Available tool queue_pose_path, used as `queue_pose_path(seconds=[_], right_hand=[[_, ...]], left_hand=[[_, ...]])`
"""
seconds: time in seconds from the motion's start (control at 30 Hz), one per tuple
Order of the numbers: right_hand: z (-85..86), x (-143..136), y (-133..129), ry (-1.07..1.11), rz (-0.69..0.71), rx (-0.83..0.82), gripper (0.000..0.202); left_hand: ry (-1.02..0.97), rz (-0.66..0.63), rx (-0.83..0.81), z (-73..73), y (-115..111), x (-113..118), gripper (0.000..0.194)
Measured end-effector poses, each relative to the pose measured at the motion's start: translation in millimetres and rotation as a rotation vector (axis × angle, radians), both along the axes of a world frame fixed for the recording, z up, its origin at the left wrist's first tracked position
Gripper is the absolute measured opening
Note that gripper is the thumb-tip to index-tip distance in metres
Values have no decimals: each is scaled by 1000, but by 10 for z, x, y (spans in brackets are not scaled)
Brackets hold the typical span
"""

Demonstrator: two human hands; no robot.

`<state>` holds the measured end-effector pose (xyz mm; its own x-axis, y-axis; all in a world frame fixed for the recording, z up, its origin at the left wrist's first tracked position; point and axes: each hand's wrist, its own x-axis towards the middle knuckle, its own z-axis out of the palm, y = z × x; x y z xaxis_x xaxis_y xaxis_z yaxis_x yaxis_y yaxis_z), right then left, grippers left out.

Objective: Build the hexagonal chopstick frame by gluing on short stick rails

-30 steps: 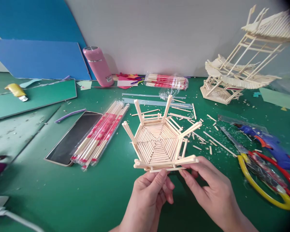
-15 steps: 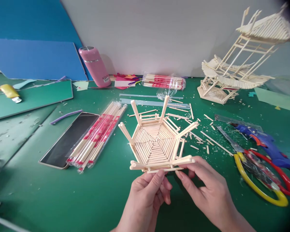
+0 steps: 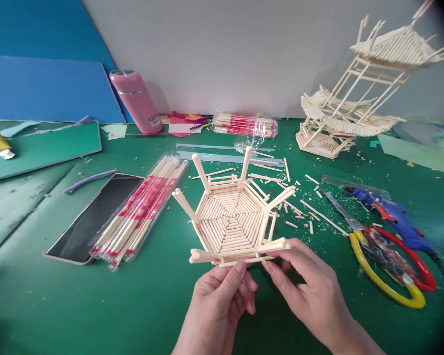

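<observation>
Table: your green table (image 3: 59,296) has a white wall behind it.
Stick basket: the stick basket (image 3: 231,219) sits at the middle.
Left hand: your left hand (image 3: 218,301) pinches its near edge, at 6 o'clock.
Right hand: your right hand (image 3: 313,291) pinches that edge too, at 5 o'clock.

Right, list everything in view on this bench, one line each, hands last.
hexagonal stick frame: one, pale wood, held up at centre
wrapped chopstick packs: one bundle, red and pale, left of the frame; a second by the wall
black slab: one, flat, far left of the frame
pink flask: one, against the wall
stick pagoda model: one, pale wood, back right
clear strips: several, behind the frame
loose cut sticks: many, pale, right of the frame
glue gun: one, blue, right
cutters: red and yellow handles, right front
blue board: one, back left
green mat: covers the bench
left hand: pinches the frame's near edge
right hand: pinches the same edge
</observation>
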<state>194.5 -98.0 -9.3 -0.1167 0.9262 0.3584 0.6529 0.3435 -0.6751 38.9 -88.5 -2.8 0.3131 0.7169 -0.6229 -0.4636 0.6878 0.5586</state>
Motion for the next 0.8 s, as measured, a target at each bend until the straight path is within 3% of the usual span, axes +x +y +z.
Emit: queue_pose_path(seconds=[0.8], right_hand=[[-25,13,-89,42,51,-43,12]], left_hand=[[-14,30,0,37,-70,-18,21]])
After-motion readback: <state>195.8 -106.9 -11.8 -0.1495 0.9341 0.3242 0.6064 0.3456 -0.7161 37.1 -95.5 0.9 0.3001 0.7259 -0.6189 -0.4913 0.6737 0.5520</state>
